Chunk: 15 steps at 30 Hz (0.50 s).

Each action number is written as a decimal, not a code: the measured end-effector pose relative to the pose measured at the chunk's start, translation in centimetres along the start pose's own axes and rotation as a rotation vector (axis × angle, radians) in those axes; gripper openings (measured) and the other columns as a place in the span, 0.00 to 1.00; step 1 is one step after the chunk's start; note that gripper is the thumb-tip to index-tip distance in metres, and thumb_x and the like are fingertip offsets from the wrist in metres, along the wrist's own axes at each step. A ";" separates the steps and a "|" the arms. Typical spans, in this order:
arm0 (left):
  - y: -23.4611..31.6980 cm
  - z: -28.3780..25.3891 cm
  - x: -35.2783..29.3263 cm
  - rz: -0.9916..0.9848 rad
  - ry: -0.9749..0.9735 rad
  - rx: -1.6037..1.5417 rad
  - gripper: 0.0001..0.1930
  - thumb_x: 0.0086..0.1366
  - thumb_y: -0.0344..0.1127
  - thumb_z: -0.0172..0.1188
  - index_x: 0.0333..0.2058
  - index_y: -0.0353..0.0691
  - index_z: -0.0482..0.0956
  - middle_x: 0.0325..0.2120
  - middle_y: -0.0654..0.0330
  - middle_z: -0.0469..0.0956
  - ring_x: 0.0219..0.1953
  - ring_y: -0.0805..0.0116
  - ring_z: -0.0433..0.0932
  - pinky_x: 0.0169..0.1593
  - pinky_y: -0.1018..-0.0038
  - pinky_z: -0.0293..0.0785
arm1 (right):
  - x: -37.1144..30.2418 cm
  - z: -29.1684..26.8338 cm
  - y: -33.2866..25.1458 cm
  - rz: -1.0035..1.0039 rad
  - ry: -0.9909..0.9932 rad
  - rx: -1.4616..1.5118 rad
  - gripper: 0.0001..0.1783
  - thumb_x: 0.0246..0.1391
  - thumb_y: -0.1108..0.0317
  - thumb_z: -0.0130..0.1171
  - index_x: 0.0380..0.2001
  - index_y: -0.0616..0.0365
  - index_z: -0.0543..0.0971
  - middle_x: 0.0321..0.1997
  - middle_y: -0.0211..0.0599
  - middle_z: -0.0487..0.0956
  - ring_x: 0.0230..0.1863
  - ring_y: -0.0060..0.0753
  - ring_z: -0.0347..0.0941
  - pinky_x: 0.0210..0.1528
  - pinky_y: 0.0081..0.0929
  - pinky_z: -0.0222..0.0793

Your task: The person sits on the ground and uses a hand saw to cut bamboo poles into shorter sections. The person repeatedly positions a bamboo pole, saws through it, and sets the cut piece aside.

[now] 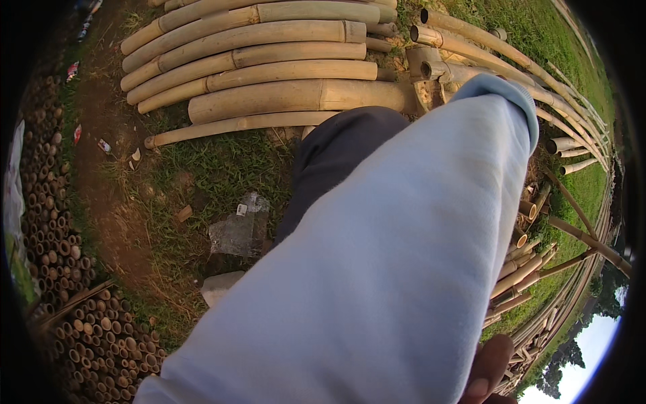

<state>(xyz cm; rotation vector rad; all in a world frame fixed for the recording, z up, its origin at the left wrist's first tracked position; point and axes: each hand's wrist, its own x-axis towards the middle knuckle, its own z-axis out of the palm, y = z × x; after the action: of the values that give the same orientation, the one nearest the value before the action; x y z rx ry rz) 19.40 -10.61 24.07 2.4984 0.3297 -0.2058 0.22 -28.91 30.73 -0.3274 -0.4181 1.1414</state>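
My left arm in a light blue sleeve (363, 249) fills the middle, reaching from the lower left to the upper right. Its cuff (521, 101) hides nearly all of my left hand, so its fingers do not show. Just past the cuff lie the ends of bamboo poles (464, 47), the things nearest that hand. At the lower right, bent fingers of my right hand (491, 369) show beside the sleeve. They look closed, and whatever they hold is hidden. My dark-trousered knee (350, 138) is beside a thick bamboo pole (269, 99).
Cut bamboo poles (282, 34) lie side by side at the top. Stacked bamboo pieces (101, 337) show their round ends at left. A clear plastic sheet (235, 232) lies on the grass. More bamboo (521, 276) and a slanting pole (592, 242) stand at right.
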 end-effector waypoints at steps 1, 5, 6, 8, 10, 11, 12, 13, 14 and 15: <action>0.0 -0.1 0.2 0.000 0.005 0.004 0.21 0.62 0.33 0.60 0.55 0.41 0.77 0.49 0.49 0.81 0.49 0.51 0.81 0.54 0.58 0.78 | 0.0 -0.1 -0.2 0.006 -0.007 -0.009 0.19 0.66 0.59 0.56 0.48 0.63 0.67 0.41 0.66 0.80 0.46 0.56 0.81 0.50 0.52 0.79; 0.2 -0.1 1.4 0.021 0.001 0.004 0.21 0.62 0.33 0.60 0.55 0.41 0.77 0.49 0.49 0.81 0.49 0.51 0.82 0.54 0.59 0.78 | -0.7 -1.0 -1.9 0.047 0.024 -0.111 0.20 0.67 0.58 0.55 0.50 0.63 0.66 0.42 0.66 0.80 0.47 0.57 0.80 0.50 0.53 0.79; 0.2 0.0 2.0 0.026 -0.001 0.006 0.21 0.62 0.33 0.60 0.55 0.41 0.77 0.49 0.50 0.81 0.49 0.51 0.82 0.54 0.59 0.78 | -1.5 -1.8 -3.0 0.077 0.060 -0.194 0.21 0.67 0.57 0.55 0.50 0.63 0.66 0.42 0.67 0.80 0.48 0.57 0.80 0.50 0.54 0.79; -2.6 0.1 2.4 -0.048 0.010 0.016 0.21 0.62 0.32 0.61 0.55 0.41 0.77 0.48 0.50 0.81 0.49 0.51 0.82 0.53 0.59 0.78 | -3.4 -4.2 -5.4 0.192 0.113 -0.500 0.27 0.69 0.51 0.49 0.57 0.63 0.59 0.39 0.68 0.80 0.46 0.56 0.81 0.52 0.55 0.79; -4.2 0.7 5.0 -0.039 0.082 0.034 0.21 0.62 0.32 0.61 0.55 0.41 0.77 0.48 0.50 0.81 0.49 0.51 0.82 0.53 0.59 0.78 | -3.8 -6.9 -6.4 0.061 0.225 -0.884 0.24 0.68 0.57 0.54 0.52 0.69 0.66 0.39 0.64 0.82 0.45 0.54 0.82 0.53 0.44 0.75; -5.7 -0.8 4.2 -0.053 0.233 0.053 0.19 0.61 0.29 0.60 0.52 0.41 0.79 0.46 0.50 0.82 0.46 0.53 0.82 0.50 0.62 0.80 | -4.2 -7.9 -7.3 0.004 0.254 -1.094 0.23 0.66 0.59 0.56 0.48 0.72 0.69 0.39 0.63 0.82 0.44 0.55 0.82 0.54 0.40 0.73; -6.8 -1.1 4.9 -0.016 0.365 0.049 0.17 0.61 0.26 0.59 0.49 0.41 0.81 0.43 0.51 0.83 0.44 0.54 0.83 0.46 0.65 0.81 | -4.7 -9.4 -8.0 0.001 0.312 -1.255 0.21 0.65 0.62 0.56 0.49 0.71 0.70 0.40 0.59 0.83 0.46 0.51 0.81 0.54 0.37 0.72; -7.0 -2.8 3.1 -0.100 0.397 -0.188 0.13 0.63 0.28 0.58 0.47 0.40 0.82 0.37 0.54 0.85 0.39 0.59 0.85 0.43 0.68 0.81 | -5.7 -11.2 -9.1 0.006 0.359 -1.399 0.19 0.65 0.65 0.57 0.51 0.70 0.71 0.41 0.55 0.83 0.47 0.48 0.81 0.55 0.35 0.71; -8.7 -3.7 2.8 -0.092 0.428 -0.309 0.12 0.67 0.32 0.55 0.47 0.39 0.82 0.31 0.55 0.86 0.33 0.65 0.86 0.41 0.70 0.81 | -7.0 -14.1 -10.3 0.008 0.364 -1.591 0.18 0.63 0.67 0.58 0.51 0.67 0.72 0.42 0.52 0.84 0.47 0.46 0.81 0.53 0.36 0.72; -8.9 -4.5 1.9 -0.149 0.462 -0.450 0.14 0.70 0.35 0.52 0.47 0.38 0.82 0.29 0.56 0.86 0.30 0.69 0.85 0.39 0.71 0.81 | -8.7 -17.3 -11.6 0.016 0.394 -1.787 0.18 0.61 0.69 0.59 0.52 0.65 0.73 0.43 0.48 0.84 0.46 0.43 0.82 0.52 0.37 0.73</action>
<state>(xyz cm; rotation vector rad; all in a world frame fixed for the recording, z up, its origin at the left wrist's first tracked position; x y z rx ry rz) 19.04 -0.61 22.41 2.0501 0.6691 0.3582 14.77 -42.04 19.56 -2.0490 -0.9930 0.3874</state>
